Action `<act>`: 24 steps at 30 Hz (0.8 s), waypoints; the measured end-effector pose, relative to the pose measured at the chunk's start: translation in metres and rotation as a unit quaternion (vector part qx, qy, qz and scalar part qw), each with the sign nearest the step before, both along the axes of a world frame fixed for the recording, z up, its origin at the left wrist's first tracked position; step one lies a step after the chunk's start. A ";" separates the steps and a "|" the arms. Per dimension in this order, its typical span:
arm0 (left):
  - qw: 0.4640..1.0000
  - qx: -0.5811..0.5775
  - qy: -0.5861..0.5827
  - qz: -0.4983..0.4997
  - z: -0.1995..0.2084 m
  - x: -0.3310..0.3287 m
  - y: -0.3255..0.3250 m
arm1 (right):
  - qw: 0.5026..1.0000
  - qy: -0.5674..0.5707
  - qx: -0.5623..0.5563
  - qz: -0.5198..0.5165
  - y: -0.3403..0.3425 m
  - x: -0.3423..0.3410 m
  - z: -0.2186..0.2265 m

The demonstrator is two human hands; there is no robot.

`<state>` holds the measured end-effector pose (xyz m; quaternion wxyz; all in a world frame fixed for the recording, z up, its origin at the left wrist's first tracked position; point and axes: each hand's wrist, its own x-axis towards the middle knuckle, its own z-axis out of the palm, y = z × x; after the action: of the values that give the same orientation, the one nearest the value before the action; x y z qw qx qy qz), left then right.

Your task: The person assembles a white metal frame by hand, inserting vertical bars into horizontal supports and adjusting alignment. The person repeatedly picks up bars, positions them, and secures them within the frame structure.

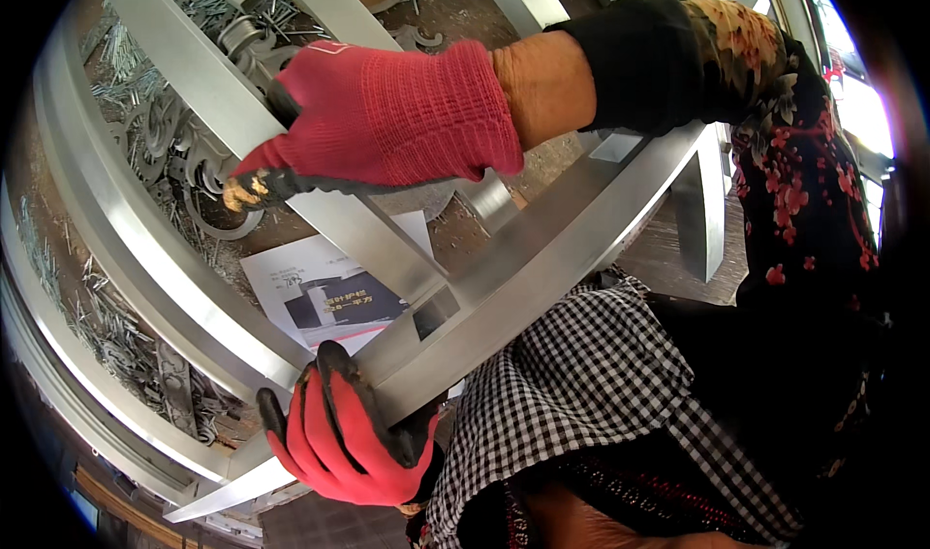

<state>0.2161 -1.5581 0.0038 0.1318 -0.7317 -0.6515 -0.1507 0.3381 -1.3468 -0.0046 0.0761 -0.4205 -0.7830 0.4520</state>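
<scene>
In front of me lies a silver metal frame made of a long rail [513, 307] and several flat crossbars. My left hand [354, 433], in a red glove with black fingers and palm, is closed around the near-left part of the rail. My right hand [373, 118], in a matching red glove, reaches across from the right. Its fingers are bent around one silver crossbar [194, 50], which passes beneath the hand; the fingertip coating is worn to yellow. The far fingers are partly hidden. A printed sheet [271, 273] lies under that crossbar, between my hands.
Under the frame, a brown work surface [552, 166] holds scattered screws or nails [121, 55], curved metal pieces [160, 127] and a curved ring-like piece [228, 224]. Other silver bars [145, 249] run along the left. A black-and-white checked cloth [581, 375] covers my lap against the rail.
</scene>
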 end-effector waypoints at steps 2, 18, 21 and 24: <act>1.000 -0.005 0.002 -0.005 -0.003 0.000 0.004 | 1.000 -0.013 -0.016 -0.011 0.002 0.000 -0.009; 0.998 0.040 -0.026 0.028 0.017 0.020 0.053 | 0.941 -0.048 0.269 0.198 0.021 0.179 0.032; 0.995 0.079 -0.034 0.046 0.026 0.019 0.060 | 0.900 -0.024 0.412 0.142 0.005 0.174 0.012; 0.993 0.110 -0.030 0.010 0.022 0.028 0.067 | 0.907 -0.043 0.408 0.094 -0.007 0.182 0.018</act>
<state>0.2439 -1.4908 0.0261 0.1933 -0.7015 -0.6420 -0.2417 0.5203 -1.3533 0.0132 0.1646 -0.2965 -0.9374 0.0794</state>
